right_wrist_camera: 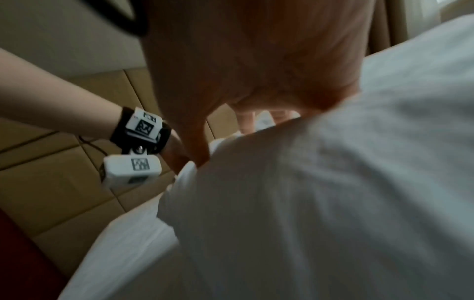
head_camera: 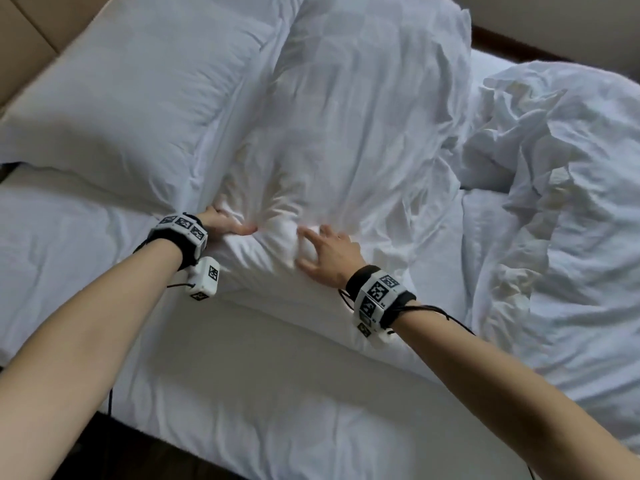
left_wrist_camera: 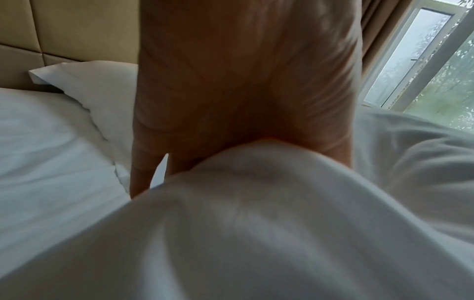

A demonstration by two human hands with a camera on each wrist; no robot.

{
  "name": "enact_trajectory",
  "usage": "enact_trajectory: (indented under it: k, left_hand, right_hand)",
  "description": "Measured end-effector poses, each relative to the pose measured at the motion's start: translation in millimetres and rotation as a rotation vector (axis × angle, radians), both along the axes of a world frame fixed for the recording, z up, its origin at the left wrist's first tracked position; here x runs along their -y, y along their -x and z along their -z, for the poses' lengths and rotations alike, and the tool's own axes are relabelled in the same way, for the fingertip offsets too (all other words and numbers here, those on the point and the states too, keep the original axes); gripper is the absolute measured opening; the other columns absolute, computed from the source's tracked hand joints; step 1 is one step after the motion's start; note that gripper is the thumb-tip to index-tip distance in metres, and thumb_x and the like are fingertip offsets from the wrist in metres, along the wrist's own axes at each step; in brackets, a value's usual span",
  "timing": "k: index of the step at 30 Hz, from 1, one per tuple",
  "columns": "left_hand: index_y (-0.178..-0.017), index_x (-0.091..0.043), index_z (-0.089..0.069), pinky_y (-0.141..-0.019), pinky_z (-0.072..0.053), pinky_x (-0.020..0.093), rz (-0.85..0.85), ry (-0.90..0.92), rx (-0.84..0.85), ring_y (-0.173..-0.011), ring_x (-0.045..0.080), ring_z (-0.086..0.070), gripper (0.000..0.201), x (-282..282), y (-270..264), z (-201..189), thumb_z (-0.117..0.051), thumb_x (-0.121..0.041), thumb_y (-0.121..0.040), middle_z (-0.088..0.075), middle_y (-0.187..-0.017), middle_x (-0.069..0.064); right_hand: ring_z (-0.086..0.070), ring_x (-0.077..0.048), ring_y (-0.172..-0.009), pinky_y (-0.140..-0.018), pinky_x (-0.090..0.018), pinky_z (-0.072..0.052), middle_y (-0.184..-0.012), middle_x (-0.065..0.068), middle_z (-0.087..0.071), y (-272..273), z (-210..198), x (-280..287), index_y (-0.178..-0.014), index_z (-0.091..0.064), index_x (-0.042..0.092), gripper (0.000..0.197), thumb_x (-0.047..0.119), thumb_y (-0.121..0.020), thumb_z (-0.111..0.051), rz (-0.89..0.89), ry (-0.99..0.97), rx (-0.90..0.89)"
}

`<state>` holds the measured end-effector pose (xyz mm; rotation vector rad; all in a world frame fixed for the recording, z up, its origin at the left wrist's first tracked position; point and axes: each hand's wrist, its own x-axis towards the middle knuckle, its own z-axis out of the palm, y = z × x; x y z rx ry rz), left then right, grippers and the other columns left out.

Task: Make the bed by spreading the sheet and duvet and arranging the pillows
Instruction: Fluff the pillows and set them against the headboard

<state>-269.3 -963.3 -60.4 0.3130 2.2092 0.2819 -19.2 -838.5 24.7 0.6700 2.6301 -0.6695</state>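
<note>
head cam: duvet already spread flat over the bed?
No, the duvet lies crumpled in a heap on the bed's right side, leaving the sheet bare.

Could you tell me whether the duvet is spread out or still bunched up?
Bunched up: the duvet lies crumpled in a heap, leaving the sheet uncovered.
</note>
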Motion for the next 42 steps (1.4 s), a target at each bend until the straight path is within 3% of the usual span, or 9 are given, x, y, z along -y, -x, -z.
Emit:
enact_trajectory:
  k: [5,10,15,22,28,32,36,39,42]
  left_hand:
    - [-0.138,-0.024,-0.044,-0.114,-0.031,0.039,-0.031,0.020,0.054,-0.132,0.019,-0.044,0.134,31.3,35.2,65.6,-0.071,-0.088,-0.023,-0.046,-0.145,-0.002]
    - [-0.140,-0.013,-0.043,-0.113,-0.034,0.039,-0.110,-0.090,0.173,-0.127,0.025,-0.049,0.129,41.6,3.5,9.3,-0.079,-0.077,-0.033,-0.050,-0.140,0.006]
    - [-0.126,-0.015,-0.058,-0.104,-0.045,0.036,-0.181,-0.170,0.247,-0.109,0.020,-0.062,0.116,41.8,25.8,54.9,-0.086,-0.068,-0.027,-0.065,-0.122,0.002]
    - [-0.114,-0.002,-0.062,-0.101,-0.048,0.039,-0.226,-0.364,0.141,-0.110,0.027,-0.061,0.056,33.6,-16.2,-7.9,-0.080,-0.016,-0.062,-0.065,-0.117,0.012]
    - [-0.086,-0.007,-0.065,-0.064,-0.046,0.019,0.029,-0.628,0.177,-0.076,0.015,-0.056,0.011,6.8,-46.4,-95.7,-0.060,0.001,-0.079,-0.064,-0.078,0.000]
    - [-0.078,-0.007,-0.059,-0.059,-0.038,0.024,0.196,-0.665,0.191,-0.074,0.016,-0.050,0.004,-25.4,-73.8,-152.7,-0.059,-0.006,-0.081,-0.054,-0.073,0.002]
    - [-0.101,-0.014,-0.064,-0.084,-0.051,0.027,-0.037,-0.761,0.305,-0.096,0.012,-0.062,0.040,-49.4,-94.8,-175.7,-0.073,-0.044,-0.076,-0.066,-0.104,-0.003]
    - [-0.115,-0.021,-0.064,-0.092,-0.051,0.036,-0.275,-0.656,0.191,-0.102,0.019,-0.062,0.100,-73.6,-93.3,-180.3,-0.068,-0.085,-0.039,-0.065,-0.115,-0.004]
    - [-0.124,-0.027,-0.056,-0.086,-0.048,0.035,-0.388,-0.554,0.286,-0.100,0.019,-0.060,0.121,-109.2,-71.2,-156.8,-0.069,-0.087,-0.020,-0.063,-0.113,-0.005]
  right_hand:
    - [-0.053,-0.035,-0.110,-0.097,-0.045,-0.045,-0.125,-0.011,-0.050,0.1,31.1,38.5,-0.147,-0.019,0.031,0.094,0.059,-0.070,-0.066,-0.049,0.103,0.109]
    - [-0.035,-0.039,-0.128,-0.107,-0.052,-0.030,-0.142,-0.019,-0.032,18.5,49.0,66.1,-0.148,-0.013,0.017,0.118,0.067,-0.059,-0.072,0.009,-0.090,0.157]
    - [0.008,-0.046,-0.143,-0.107,-0.069,-0.012,-0.156,-0.015,0.013,50.2,42.3,90.5,-0.149,0.011,0.030,0.143,0.059,-0.047,-0.084,0.031,-0.134,0.006]
    - [0.005,-0.055,-0.138,-0.102,-0.076,-0.014,-0.153,-0.026,0.013,58.5,72.9,126.9,-0.149,0.013,0.027,0.147,0.063,-0.043,-0.083,0.042,-0.213,0.212]
    - [-0.022,-0.039,-0.136,-0.108,-0.057,-0.027,-0.146,-0.018,-0.022,47.7,28.0,124.5,-0.147,-0.009,0.015,0.130,0.069,-0.047,-0.074,0.407,-0.157,-0.051]
    - [-0.057,-0.036,-0.099,-0.075,-0.034,-0.042,-0.112,-0.015,-0.058,23.9,-24.1,91.0,-0.118,-0.049,0.009,0.057,0.033,-0.072,-0.071,0.631,-0.068,-0.353]
    - [-0.063,-0.035,-0.079,-0.061,-0.028,-0.038,-0.082,-0.013,-0.068,-5.7,-59.2,53.6,-0.094,-0.059,0.008,0.026,0.027,-0.075,-0.061,0.721,-0.056,-0.581]
    - [-0.057,-0.025,-0.064,-0.057,-0.026,-0.038,-0.067,-0.004,-0.061,-22.7,-76.9,45.6,-0.081,-0.056,0.009,0.021,0.026,-0.070,-0.055,0.721,-0.033,-0.707]
    - [-0.042,-0.009,-0.053,-0.052,-0.021,-0.031,-0.056,0.008,-0.044,-47.9,-91.8,41.0,-0.067,-0.047,0.013,0.009,0.018,-0.070,-0.054,0.742,0.010,-0.837]
